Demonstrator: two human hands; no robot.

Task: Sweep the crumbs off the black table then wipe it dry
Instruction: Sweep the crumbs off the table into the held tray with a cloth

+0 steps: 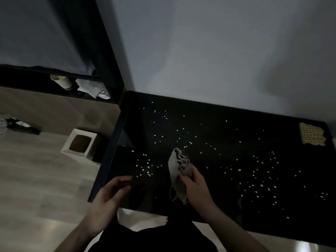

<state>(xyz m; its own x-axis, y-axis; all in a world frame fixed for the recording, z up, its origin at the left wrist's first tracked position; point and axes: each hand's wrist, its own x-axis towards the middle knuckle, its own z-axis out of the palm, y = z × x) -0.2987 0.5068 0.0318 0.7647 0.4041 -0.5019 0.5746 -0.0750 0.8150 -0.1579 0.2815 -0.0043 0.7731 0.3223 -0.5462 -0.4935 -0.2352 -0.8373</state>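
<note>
So the black table (pixel 227 160) is pushed right up against the wall (pixel 218 51) along its far edge, and its left edge sits open to the floor, with a white square bin (pixel 80 145) standing on the floor just off that side. The near edge runs right in front of the person. White crumbs (pixel 145 168) are scattered over pretty much the whole top, thickest near the left edge and over on the right half. A yellowish woven cloth (pixel 311 136) lies at the far right corner, well apart from both hands. The right hand (pixel 195 186) has its fingers curled tight around a bunched-up striped rag (pixel 179 170), which pokes out past the fingertips toward the middle of the table and hangs out under the palm too. The left hand (pixel 112 191) is loosely open, fingers half curled, holding nothing, hovering at the near left corner just short of a crumb cluster.
</note>
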